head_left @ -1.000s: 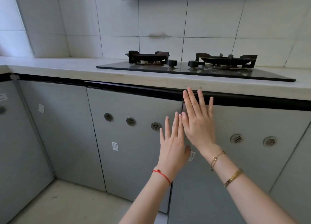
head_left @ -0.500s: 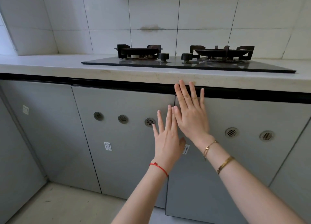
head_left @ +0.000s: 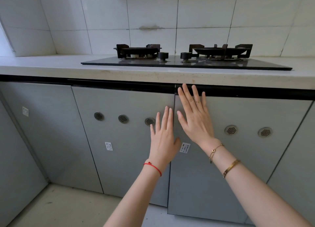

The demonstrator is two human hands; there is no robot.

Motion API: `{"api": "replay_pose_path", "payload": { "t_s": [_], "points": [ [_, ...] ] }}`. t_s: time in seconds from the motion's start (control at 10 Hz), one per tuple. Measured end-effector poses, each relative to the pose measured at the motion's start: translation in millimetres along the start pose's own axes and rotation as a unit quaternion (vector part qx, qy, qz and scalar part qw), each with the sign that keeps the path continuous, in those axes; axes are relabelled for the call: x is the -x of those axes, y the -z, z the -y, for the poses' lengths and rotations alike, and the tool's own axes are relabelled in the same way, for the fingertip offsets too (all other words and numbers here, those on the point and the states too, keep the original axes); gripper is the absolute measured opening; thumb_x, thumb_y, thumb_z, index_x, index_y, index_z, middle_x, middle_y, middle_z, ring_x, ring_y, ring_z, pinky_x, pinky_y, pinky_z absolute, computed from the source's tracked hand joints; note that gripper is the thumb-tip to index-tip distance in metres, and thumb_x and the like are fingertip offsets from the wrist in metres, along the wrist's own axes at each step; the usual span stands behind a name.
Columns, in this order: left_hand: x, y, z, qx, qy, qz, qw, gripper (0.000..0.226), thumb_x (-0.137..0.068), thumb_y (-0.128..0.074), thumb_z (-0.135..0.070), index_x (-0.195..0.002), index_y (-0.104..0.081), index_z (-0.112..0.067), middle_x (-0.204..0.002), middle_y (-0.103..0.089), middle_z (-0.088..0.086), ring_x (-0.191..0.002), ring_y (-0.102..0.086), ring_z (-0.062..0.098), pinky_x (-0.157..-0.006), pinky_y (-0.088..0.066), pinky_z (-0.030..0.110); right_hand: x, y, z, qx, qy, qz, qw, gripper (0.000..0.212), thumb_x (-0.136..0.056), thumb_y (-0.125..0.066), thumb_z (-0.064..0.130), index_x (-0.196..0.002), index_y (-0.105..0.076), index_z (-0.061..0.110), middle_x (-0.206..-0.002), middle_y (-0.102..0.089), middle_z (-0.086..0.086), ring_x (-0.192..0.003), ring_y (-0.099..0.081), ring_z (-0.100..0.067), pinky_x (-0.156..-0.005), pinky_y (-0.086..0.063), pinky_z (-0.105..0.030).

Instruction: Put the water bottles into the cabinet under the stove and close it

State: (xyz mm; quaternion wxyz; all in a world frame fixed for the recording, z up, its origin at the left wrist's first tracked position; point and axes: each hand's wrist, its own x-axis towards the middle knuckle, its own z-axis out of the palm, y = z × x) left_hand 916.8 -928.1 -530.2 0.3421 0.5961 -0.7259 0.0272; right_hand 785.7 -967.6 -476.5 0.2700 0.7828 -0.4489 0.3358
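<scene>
Two grey cabinet doors sit under the black two-burner stove (head_left: 185,61). My left hand (head_left: 163,138) lies flat with straight fingers on the left door (head_left: 122,141), near its right edge. My right hand (head_left: 196,117) presses flat on the right door (head_left: 238,167), fingertips reaching the black strip under the counter. The right door's lower left edge stands slightly proud of the left door. No water bottles are visible.
A pale countertop (head_left: 51,64) runs along the white tiled wall. More grey cabinet doors (head_left: 42,133) continue to the left and turn a corner. Round vent grilles (head_left: 123,119) dot both doors. Pale floor (head_left: 59,208) lies below.
Both hands stay flat on the doors in about the same spots. The view has shifted slightly, bringing the stove and doors closer and more centred.
</scene>
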Motion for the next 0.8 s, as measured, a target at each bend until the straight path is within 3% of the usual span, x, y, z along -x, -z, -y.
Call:
{"api": "replay_pose_path", "payload": {
  "t_s": [0.2, 0.5, 0.8],
  "points": [
    [13.4, -3.1, 15.6, -0.02, 0.025, 0.032, 0.999, 0.095, -0.089, -0.056, -0.021, -0.153, 0.014, -0.023, -0.161, 0.02, -0.009, -0.15, 0.012, 0.025, -0.118, -0.016, 0.057, 45.5, -10.1, -1.5, 0.02, -0.025, 0.036, 0.999, 0.071, -0.1, -0.045, 0.033, -0.154, -0.004, 0.013, -0.163, 0.0, -0.003, -0.151, 0.004, -0.023, -0.122, -0.007, -0.05],
    [10.8, -8.0, 25.8, -0.061, 0.031, 0.047, 0.997, 0.092, -0.089, -0.057, -0.025, -0.154, 0.008, -0.02, -0.16, 0.025, -0.008, -0.15, 0.01, 0.025, -0.116, -0.019, 0.057, 51.0, -27.8, 3.3, 0.064, -0.062, 0.057, 0.994, 0.085, -0.094, -0.056, 0.031, -0.154, 0.001, 0.01, -0.163, 0.004, -0.006, -0.15, 0.004, -0.027, -0.121, -0.014, -0.05],
    [17.8, 13.7, 30.1, -0.066, 0.017, 0.027, 0.997, 0.085, -0.091, -0.054, -0.025, -0.154, 0.002, -0.022, -0.162, 0.015, -0.008, -0.151, 0.001, 0.025, -0.116, -0.021, 0.057, 54.0, -13.0, 4.5, -0.007, -0.044, 0.035, 0.998, 0.077, -0.096, -0.054, 0.027, -0.154, -0.006, 0.011, -0.163, -0.002, -0.003, -0.151, 0.003, -0.023, -0.122, -0.012, -0.049]
  ]
}}
